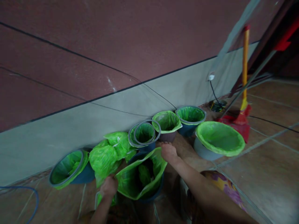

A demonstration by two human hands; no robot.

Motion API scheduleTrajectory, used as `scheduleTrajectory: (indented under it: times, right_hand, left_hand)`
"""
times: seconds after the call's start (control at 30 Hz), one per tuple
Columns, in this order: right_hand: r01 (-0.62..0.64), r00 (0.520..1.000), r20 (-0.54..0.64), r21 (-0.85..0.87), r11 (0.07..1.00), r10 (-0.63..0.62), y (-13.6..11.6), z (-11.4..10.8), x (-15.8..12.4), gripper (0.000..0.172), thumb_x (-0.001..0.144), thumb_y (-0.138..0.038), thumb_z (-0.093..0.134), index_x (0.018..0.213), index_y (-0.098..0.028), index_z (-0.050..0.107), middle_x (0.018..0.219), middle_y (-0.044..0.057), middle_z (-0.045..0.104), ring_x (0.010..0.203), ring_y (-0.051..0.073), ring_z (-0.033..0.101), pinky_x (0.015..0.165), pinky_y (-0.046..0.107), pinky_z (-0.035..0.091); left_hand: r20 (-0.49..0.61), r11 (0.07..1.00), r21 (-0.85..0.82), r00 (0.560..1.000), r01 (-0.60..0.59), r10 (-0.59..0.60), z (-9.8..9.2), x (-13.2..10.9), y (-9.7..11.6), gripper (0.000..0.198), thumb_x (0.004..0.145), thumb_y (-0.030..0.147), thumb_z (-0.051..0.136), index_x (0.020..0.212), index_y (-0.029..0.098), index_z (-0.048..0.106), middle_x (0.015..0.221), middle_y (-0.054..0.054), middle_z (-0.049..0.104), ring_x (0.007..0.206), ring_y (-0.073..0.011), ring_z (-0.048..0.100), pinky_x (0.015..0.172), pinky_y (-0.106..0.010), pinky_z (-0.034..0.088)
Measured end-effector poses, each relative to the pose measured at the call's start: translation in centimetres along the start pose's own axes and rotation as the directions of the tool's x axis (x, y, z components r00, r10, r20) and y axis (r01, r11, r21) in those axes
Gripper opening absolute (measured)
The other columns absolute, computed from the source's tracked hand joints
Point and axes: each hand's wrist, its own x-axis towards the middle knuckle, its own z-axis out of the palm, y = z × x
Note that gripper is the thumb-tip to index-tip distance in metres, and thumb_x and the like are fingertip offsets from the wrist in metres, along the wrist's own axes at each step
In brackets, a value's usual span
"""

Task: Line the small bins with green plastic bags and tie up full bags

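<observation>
two bare hands, a left hand (pixel 109 186) and a right hand (pixel 168 151), were clamped on opposite edges of one thin, bright-green plastic liner (pixel 126 180), though blur hid the separate fingers. that liner sat inside one round blue plastic bucket (pixel 152 198) on the brown tiled floor (pixel 261 168), with one crumpled green plastic piece (pixel 144 175) down in it. five other round plastic bins (pixel 206 151), each lined in green, stood around it: one to the left, four beyond or to the right. one yellow-handled broom (pixel 244 68) and one red dustpan (pixel 243 129) were at the far right; bulging green plastic bags (pixel 104 158) lay left of centre, one or two, i could not tell.

the left forearm rose from the bottom edge, leaning right; the right one stretched diagonally from the lower right corner, its hand farther out, knuckles uppermost.

the liner's mouth faced up and tipped toward the viewer, its long axis running from lower left to upper right.
</observation>
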Motion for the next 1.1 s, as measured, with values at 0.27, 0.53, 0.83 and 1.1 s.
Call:
scheduleTrajectory:
  times: [0.27,0.53,0.83,1.1]
  right_hand:
    - [0.361,0.930,-0.041,-0.097,0.928,-0.366,-4.3,0.9,-1.1,0.044,0.083,-0.006,0.050,0.123,-0.015,0.063,0.134,0.015,0.060,0.124,0.031,0.052,0.102,0.045,0.043]
    - [0.451,0.893,0.023,-0.060,0.891,-0.450,-8.4,3.5,0.3,0.037,0.088,-0.010,0.045,0.118,-0.013,0.066,0.127,0.015,0.062,0.123,0.031,0.051,0.103,0.046,0.041]
    - [0.360,0.925,0.181,-0.141,0.922,-0.334,-8.6,4.9,2.1,0.033,0.090,-0.010,0.044,0.105,-0.015,0.073,0.120,0.014,0.068,0.119,0.029,0.055,0.100,0.044,0.043]
    - [0.369,0.925,0.064,0.086,0.926,-0.374,-9.0,4.0,2.2,0.029,0.093,-0.023,0.048,0.098,-0.022,0.076,0.109,0.009,0.073,0.110,0.025,0.063,0.093,0.037,0.044]
  left_hand:
    - [-0.078,0.952,0.140,0.955,-0.272,0.285,0.6,0.3,4.6,0.054,0.087,0.018,0.052,0.140,0.015,0.052,0.140,-0.018,0.061,0.128,-0.0323,0.058,0.107,-0.046,0.045]
    - [-0.039,0.859,0.130,0.863,-0.495,0.504,1.3,0.8,9.2,0.042,0.088,0.031,0.060,0.130,0.025,0.061,0.128,-0.010,0.070,0.123,-0.0310,0.061,0.102,-0.046,0.045]
    - [0.032,0.848,0.133,0.857,-0.514,0.514,3.3,2.5,10.3,0.028,0.089,0.021,0.056,0.112,0.021,0.071,0.111,-0.012,0.075,0.115,-0.0295,0.066,0.105,-0.048,0.041]
    - [-0.008,0.855,0.145,0.863,-0.498,0.504,2.8,2.7,10.3,0.029,0.092,0.022,0.050,0.109,0.020,0.073,0.106,-0.012,0.077,0.109,-0.0286,0.069,0.103,-0.045,0.042]
